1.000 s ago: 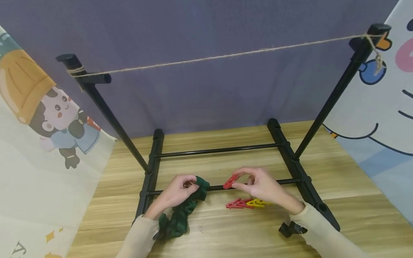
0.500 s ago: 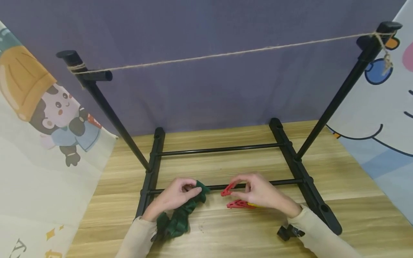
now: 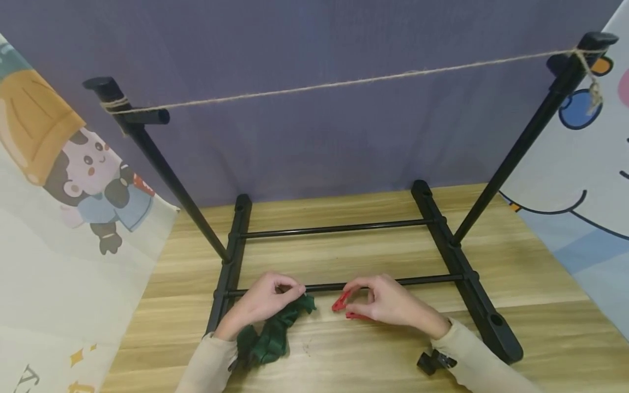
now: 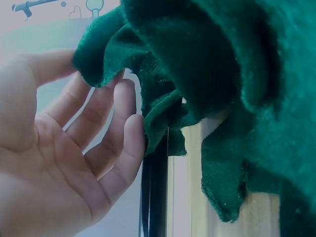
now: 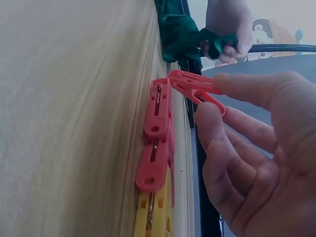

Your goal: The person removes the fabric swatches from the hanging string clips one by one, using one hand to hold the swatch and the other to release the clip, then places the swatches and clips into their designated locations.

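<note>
My left hand (image 3: 267, 297) pinches one end of a dark green velvety cloth (image 3: 272, 337) between thumb and index finger. The rest of the cloth hangs bunched beneath and toward the sleeve; its full shape is hidden by folds. In the left wrist view, the other fingers stand loosely bent beside the fabric (image 4: 182, 59). To the right, my right hand (image 3: 390, 300) pinches the handles of a red clothespin (image 5: 192, 85), its nose pointing at the cloth side. Below it, two red clothespins (image 5: 157, 111) and a yellow clothespin (image 5: 154, 217) lie in a row, mostly covered by that hand in the head view.
A black frame (image 3: 442, 245) stands on the wooden table (image 3: 314, 371), its low crossbar (image 3: 422, 280) just behind both hands. A twine line (image 3: 344, 83) runs between the tops of its two posts. A dark cloth backdrop (image 3: 314, 147) closes off the back.
My right hand has come down and slightly left with the red clothespin, now covering most of the clothespins on the table. My left hand has lowered slightly with the cloth.
</note>
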Demonstrator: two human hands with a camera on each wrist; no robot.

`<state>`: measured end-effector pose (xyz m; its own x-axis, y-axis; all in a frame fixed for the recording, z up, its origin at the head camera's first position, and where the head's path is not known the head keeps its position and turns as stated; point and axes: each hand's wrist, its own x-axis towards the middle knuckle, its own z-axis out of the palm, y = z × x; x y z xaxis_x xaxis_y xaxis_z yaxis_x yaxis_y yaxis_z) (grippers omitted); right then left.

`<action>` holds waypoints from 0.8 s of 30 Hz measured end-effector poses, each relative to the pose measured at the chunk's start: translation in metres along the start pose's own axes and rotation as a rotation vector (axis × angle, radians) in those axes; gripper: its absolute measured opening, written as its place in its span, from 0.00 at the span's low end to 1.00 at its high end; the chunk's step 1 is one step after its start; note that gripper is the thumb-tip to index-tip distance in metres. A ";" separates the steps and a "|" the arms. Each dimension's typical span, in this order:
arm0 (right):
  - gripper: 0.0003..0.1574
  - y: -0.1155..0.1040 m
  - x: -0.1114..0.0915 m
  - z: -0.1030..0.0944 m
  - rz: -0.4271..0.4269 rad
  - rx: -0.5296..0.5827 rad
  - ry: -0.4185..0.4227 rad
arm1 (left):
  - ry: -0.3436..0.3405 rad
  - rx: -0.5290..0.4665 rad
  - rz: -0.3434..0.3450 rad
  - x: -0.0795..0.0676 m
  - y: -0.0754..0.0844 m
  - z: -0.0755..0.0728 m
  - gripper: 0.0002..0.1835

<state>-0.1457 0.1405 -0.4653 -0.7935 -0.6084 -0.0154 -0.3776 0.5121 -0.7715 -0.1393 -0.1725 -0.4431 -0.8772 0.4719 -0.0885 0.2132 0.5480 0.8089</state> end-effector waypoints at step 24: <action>0.18 -0.004 0.001 0.019 -0.057 -0.302 0.047 | -0.025 0.092 -0.024 -0.001 -0.002 0.001 0.04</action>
<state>-0.1357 0.1267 -0.4741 -0.7856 -0.6161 0.0572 -0.5412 0.6394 -0.5461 -0.1383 -0.1738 -0.4451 -0.8718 0.4743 -0.1226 0.2318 0.6198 0.7497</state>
